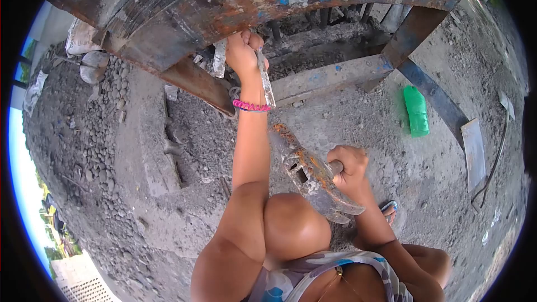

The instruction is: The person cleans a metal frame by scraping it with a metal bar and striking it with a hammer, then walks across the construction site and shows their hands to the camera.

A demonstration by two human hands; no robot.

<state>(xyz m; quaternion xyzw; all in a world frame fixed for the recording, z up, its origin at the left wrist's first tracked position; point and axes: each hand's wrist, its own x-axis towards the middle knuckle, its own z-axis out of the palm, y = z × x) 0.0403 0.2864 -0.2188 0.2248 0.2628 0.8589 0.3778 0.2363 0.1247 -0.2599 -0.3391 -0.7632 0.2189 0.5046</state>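
My left hand (244, 56) is raised under a rusty curved metal beam (251, 14), fingers closed. A flat, cement-smeared metal strip (265, 81) comes out of that fist and points down past the wrist. Another short flat piece (219, 60) hangs just left of the hand. In my right hand (352, 170) is the short round handle of a rusty metal tool (313, 176). That tool has a long, crusted body with slots and a curved lower end, and it lies slantwise in front of my knee.
A green plastic container (416, 111) lies on the gritty ground at right. Beyond it are a flat metal plate (474, 154) and a thin bent rod (498, 156). Rusty legs and a lower bar (330, 80) support the beam. Pebbles (100, 156) spread on the left.
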